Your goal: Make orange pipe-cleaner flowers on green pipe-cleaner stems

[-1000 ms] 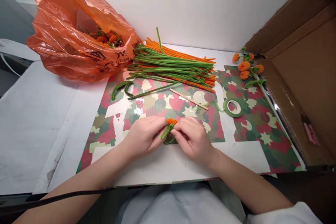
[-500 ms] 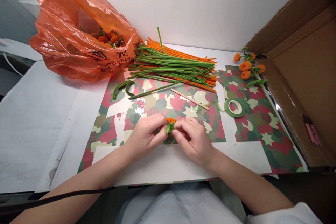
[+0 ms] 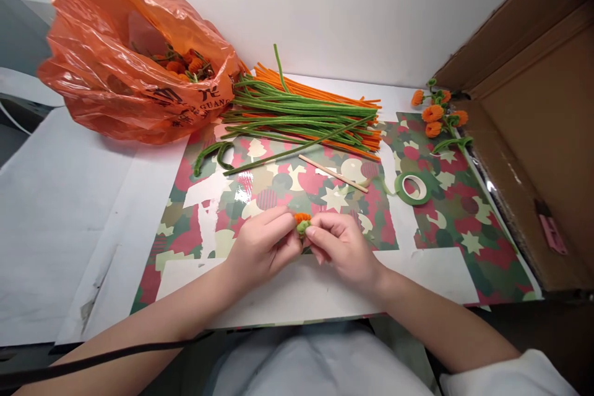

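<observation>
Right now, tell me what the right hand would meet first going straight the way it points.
The right hand would first meet the small orange-and-green piece between the hands, then probably the left hand; depth there is hard to judge.

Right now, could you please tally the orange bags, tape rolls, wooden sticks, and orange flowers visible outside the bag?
Orange bag: 1
Tape roll: 1
Wooden stick: 1
Held orange flower: 1
Orange flowers at right: 5
Total: 9

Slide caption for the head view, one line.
Left hand and right hand hold an orange-and-green fuzzy piece near piled stems.
</observation>
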A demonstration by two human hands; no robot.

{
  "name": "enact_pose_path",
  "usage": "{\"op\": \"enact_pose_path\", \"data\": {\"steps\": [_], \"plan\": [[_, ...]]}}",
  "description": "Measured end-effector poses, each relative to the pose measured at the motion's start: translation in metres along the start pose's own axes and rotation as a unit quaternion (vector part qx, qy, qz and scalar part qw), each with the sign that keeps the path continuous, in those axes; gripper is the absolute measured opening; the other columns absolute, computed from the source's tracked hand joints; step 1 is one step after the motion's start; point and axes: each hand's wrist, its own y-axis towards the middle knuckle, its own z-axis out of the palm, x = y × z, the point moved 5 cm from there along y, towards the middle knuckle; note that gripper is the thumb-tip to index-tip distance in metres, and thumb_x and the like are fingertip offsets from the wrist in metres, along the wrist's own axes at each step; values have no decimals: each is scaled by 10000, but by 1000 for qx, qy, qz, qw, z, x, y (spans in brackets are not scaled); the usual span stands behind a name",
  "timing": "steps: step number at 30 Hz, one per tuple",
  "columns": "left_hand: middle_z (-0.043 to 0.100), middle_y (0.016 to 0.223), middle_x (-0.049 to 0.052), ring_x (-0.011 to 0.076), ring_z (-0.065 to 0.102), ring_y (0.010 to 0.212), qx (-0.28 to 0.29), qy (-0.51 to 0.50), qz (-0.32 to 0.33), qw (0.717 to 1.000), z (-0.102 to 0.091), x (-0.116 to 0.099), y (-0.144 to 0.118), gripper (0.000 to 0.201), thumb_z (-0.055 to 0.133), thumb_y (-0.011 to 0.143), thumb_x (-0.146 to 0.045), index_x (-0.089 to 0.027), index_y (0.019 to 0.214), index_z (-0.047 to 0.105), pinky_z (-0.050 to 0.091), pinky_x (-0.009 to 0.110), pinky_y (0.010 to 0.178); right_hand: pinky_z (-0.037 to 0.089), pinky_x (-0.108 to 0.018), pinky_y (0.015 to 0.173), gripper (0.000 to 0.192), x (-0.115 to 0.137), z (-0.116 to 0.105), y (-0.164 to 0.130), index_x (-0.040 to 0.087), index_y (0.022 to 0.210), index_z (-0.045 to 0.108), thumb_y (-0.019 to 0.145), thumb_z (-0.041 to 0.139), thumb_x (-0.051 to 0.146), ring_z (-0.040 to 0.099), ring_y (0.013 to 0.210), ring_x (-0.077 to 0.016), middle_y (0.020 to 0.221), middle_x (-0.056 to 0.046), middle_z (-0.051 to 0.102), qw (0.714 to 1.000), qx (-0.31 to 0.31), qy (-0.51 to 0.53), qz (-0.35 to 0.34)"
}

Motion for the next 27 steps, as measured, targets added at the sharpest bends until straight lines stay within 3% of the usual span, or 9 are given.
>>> {"op": "enact_pose_path", "data": {"steps": [4, 7, 12, 16, 19, 24, 27], "plan": [[480, 565, -26, 101, 414, 522, -11, -39, -25, 999, -1, 3, 0, 248, 420, 844, -76, -202, 630, 429, 341, 221, 487, 336, -212, 420, 320, 3, 0, 0, 194, 605, 479, 866, 509, 377, 375, 416, -79, 450, 51, 452, 1000, -3, -10, -26], [415, 549, -41, 96, 373, 504, -12, -41, -41, 998, -1, 6, 0, 242, 419, 821, -81, -204, 615, 389, 313, 215, 471, 311, -221, 446, 298, 9, -4, -2, 196, 595, 465, 873, 495, 299, 378, 452, -84, 491, 41, 447, 986, -36, -144, -76], [368, 562, -43, 104, 335, 523, 22, 14, 11, 1000, 3, 4, 0, 256, 417, 802, -64, -208, 609, 330, 298, 216, 481, 304, -244, 524, 230, 20, -10, -4, 201, 617, 426, 836, 496, 198, 373, 483, -96, 512, 45, 418, 910, -74, -365, -183], [398, 590, -32, 109, 343, 532, 54, 51, 47, 996, 6, 5, -1, 247, 431, 802, -67, -209, 619, 345, 300, 218, 478, 291, -257, 551, 211, 18, -8, -2, 208, 668, 403, 874, 441, 187, 365, 497, -111, 548, 39, 441, 862, -29, -455, -221], [429, 590, -34, 103, 379, 530, 51, 33, 29, 998, 4, 6, -1, 239, 436, 826, -74, -207, 638, 371, 321, 215, 487, 277, -265, 544, 252, 20, -6, -5, 212, 639, 366, 876, 433, 160, 340, 487, -114, 527, 41, 404, 846, -36, -462, -263], [569, 667, -18, 95, 529, 562, -8, -60, -101, 993, -3, 12, 0, 118, 621, 827, -218, -184, 802, 511, 441, 198, 524, 291, -259, 523, 234, 27, -10, -11, 213, 648, 415, 865, 476, 147, 348, 482, -110, 512, 45, 387, 854, -164, -406, -280], [573, 609, -17, 80, 507, 511, 1, -95, -138, 986, -1, 12, 0, 161, 622, 835, -245, -162, 714, 557, 429, 184, 481, 297, -253, 509, 231, 27, -8, -13, 208, 645, 439, 861, 487, 142, 353, 474, -102, 509, 47, 399, 849, -197, -395, -290]]}}
